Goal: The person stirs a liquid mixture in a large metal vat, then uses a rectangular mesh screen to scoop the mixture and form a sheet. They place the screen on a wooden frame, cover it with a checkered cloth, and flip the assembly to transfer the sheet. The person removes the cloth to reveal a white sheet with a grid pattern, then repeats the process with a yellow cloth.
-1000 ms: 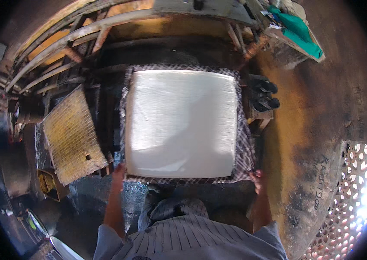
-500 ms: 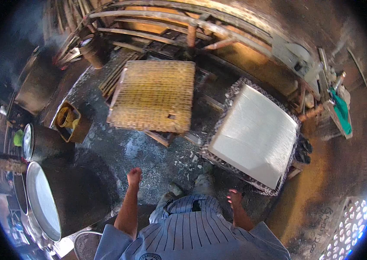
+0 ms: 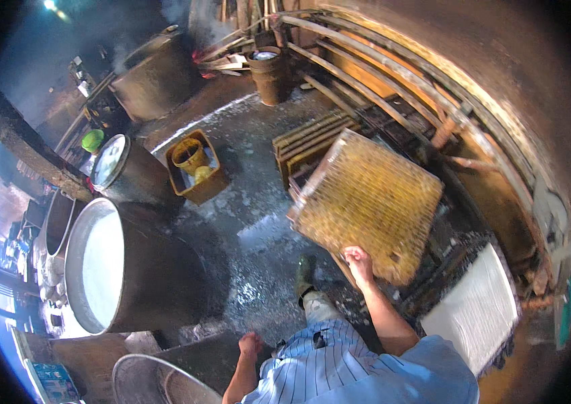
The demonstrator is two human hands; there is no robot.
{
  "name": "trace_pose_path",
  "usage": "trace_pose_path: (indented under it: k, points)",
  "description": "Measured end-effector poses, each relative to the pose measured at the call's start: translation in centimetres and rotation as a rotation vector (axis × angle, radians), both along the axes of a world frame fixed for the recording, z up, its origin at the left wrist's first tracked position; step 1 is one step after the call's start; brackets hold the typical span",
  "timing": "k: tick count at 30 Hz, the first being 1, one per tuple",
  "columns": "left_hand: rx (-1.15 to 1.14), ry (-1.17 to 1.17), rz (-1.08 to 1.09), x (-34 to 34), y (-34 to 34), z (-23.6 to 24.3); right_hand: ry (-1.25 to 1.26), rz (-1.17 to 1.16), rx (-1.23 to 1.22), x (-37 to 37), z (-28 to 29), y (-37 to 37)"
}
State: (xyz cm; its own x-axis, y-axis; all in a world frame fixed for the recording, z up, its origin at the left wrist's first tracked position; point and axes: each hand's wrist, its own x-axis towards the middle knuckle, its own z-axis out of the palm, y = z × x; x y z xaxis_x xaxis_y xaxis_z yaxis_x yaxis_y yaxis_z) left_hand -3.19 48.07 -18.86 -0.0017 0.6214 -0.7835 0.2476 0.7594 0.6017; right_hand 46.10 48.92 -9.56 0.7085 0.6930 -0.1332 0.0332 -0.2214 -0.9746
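Now the right hand (image 3: 358, 260), the nearer one, meets the near edge of the yellow-brown woven panel (image 3: 373, 198), fingers curled; gripping or not, I can't tell. The panel spreads ahead and rightward of it, squarish, coarsely ribbed, no clear long axis. Left hand (image 3: 250, 344) hangs well apart, loosely curled, closure unclear.

Workshop, rough and smoky, large round vat (image 3: 164, 276) of white liquid (image 3: 97, 266), second drum-like vessel (image 3: 142, 178) beside it, wood pieces (image 3: 233, 62) near red glow (image 3: 196, 55), wet floor (image 3: 258, 236), pole rack (image 3: 379, 54) along wall, woven yellow panel (image 3: 373, 202).
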Motion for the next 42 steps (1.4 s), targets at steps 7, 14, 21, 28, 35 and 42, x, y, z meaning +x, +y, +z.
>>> trace_pose_path:
  k: [7,14,21,28,35,42]
  points:
    - [0.126,0.76,-1.29,-3.6,11.2,2.1,-0.149,-0.032,-0.044,4.4,-1.7,17.2]
    - [-0.009,0.002,-0.266,6.9,39.9,0.2,-0.293,-0.068,-0.164,7.8,-1.3,22.7]
    - [0.471,0.436,-1.142,37.1,68.1,-4.4,-0.213,-0.412,-0.567,11.7,1.2,22.9]
    - [0.643,0.258,-1.262,67.0,84.0,-7.9,-0.136,-0.794,-0.725,8.2,-3.3,23.6]
    - [0.584,0.358,-1.588,82.2,91.8,-18.4,-0.466,-0.487,-1.334,4.1,-0.6,37.3]
    - [0.365,0.438,-1.972,85.3,95.9,-23.4,-0.164,-0.828,-1.061,4.2,0.0,42.3]
